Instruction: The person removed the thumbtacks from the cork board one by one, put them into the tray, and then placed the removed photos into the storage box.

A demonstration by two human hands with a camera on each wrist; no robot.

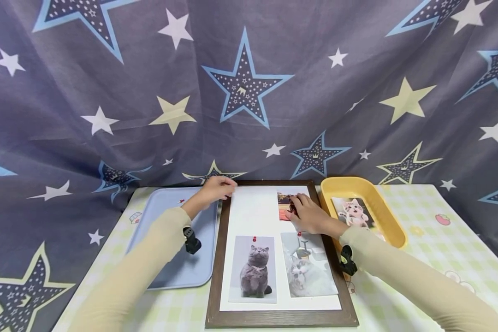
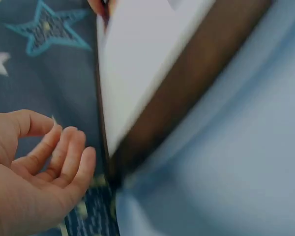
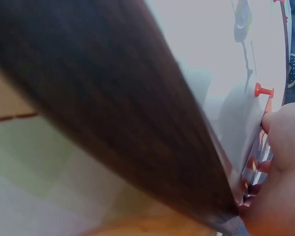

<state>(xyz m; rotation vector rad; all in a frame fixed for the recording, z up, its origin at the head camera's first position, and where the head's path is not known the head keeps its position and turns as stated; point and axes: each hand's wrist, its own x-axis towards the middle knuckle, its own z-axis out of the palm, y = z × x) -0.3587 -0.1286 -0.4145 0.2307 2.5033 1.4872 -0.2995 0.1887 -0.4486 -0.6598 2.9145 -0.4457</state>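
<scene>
A brown-framed white board [image 1: 253, 212] lies in the middle of the table. Fixed to its lower half by red push pins are a grey cat photo [image 1: 256, 272] and a white cat photo [image 1: 305, 267]. At the board's upper right, my right hand [image 1: 311, 216] presses a red-and-orange photo [image 1: 285, 207] flat, its fingers partly covering it. My left hand [image 1: 216, 190] hovers by the upper left corner of the frame; in the left wrist view its thumb and forefinger tips meet, with nothing visible between them, the other fingers loosely bent.
A blue tray [image 1: 182, 272] with a small red push pin [image 1: 181, 201] lies left of the board. To the right, a yellow basket [image 1: 392, 226] holds a kitten photo [image 1: 352, 211]. Behind the table hangs a star-patterned curtain [image 1: 274, 152]. A checked cloth [image 1: 419, 244] covers the table.
</scene>
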